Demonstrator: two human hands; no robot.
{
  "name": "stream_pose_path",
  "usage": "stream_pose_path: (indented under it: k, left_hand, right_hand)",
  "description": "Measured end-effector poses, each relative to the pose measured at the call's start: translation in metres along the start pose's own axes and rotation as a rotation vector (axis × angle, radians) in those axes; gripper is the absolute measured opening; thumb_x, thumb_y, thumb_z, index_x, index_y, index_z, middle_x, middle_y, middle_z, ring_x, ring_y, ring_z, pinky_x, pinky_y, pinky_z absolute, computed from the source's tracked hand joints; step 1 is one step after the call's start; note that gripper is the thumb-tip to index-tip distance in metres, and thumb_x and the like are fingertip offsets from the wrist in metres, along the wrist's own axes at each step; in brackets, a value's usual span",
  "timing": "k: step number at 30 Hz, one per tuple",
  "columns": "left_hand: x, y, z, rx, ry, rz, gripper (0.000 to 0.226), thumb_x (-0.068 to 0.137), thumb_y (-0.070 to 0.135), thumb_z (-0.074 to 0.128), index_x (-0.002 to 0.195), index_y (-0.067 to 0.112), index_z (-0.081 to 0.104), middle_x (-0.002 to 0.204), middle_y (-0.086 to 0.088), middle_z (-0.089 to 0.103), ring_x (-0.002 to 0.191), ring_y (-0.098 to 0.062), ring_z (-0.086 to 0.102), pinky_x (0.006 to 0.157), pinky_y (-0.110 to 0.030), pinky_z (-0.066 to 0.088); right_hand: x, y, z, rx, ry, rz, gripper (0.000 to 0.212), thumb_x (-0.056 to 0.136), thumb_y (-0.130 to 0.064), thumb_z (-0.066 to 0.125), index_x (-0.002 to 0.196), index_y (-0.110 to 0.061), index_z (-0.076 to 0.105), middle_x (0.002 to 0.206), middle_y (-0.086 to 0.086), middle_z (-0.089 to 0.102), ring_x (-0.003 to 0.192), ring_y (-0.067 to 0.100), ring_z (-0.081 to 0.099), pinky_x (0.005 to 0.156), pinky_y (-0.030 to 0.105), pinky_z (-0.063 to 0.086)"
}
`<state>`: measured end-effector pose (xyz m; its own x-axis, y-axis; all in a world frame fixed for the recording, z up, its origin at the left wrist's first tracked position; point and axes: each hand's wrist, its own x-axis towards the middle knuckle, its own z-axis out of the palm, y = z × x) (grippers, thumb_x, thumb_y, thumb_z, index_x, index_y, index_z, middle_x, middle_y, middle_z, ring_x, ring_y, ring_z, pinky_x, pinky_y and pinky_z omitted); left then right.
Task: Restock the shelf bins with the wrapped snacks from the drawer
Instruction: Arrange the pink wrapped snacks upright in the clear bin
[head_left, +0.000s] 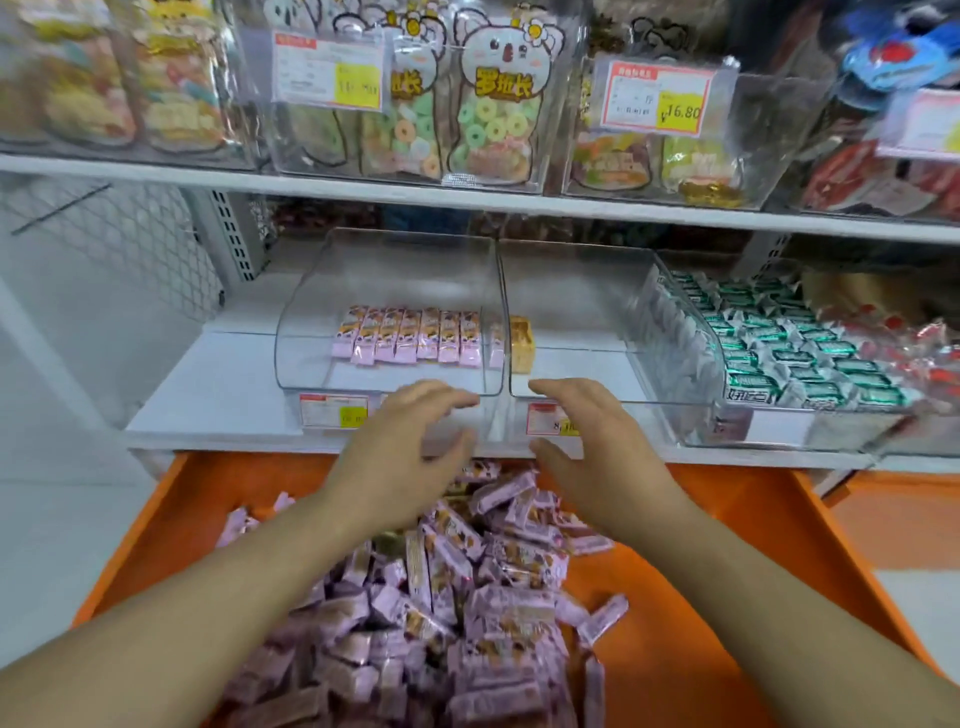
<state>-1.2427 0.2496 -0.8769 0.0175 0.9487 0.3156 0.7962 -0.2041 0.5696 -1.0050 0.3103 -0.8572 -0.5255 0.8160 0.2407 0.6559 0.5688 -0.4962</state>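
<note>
An orange drawer (737, 519) stands pulled out below the shelf, with a heap of pink wrapped snacks (467, 597) in it. On the shelf, a clear bin (311, 322) holds one row of the same pink snacks (408, 335) near its back. My left hand (400, 452) and my right hand (592, 447) hover side by side above the far end of the drawer, just in front of the bin fronts. Both have relaxed, slightly curved fingers and hold nothing. A second clear bin (587, 291) beside it holds a few yellow snacks (521, 338) at its left side.
A clear bin full of green-and-white wrapped sweets (779, 353) stands on the right, with red-wrapped sweets (919, 343) beyond it. The upper shelf (363, 184) carries bins of bagged gummies with price tags (657, 101). White floor lies left of the drawer.
</note>
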Motion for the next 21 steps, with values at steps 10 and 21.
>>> stream_pose_path:
  k: [10,21]
  left_hand:
    - [-0.043,-0.063,0.101,0.184,-0.415,-0.102,0.061,0.099,0.045,0.057,0.156,0.027,0.044,0.159,0.007,0.041,0.145,-0.015,0.038,0.113,-0.021,0.026]
    - [-0.031,-0.122,0.149,0.443,-0.474,-0.127,0.058,0.094,0.016,0.067,0.149,0.025,0.052,0.152,0.003,0.048,0.14,-0.029,0.037,0.119,-0.041,0.03]
  right_hand:
    - [-0.035,0.072,0.094,-0.128,-0.371,0.285,0.062,0.094,-0.032,0.066,0.153,-0.028,0.045,0.146,0.002,0.049,0.131,0.028,0.052,0.103,0.043,0.051]
    - [-0.017,0.107,0.175,-0.061,-0.304,0.34,0.062,0.087,-0.021,0.073,0.144,-0.033,0.053,0.143,-0.002,0.052,0.125,0.027,0.055,0.095,0.042,0.056]
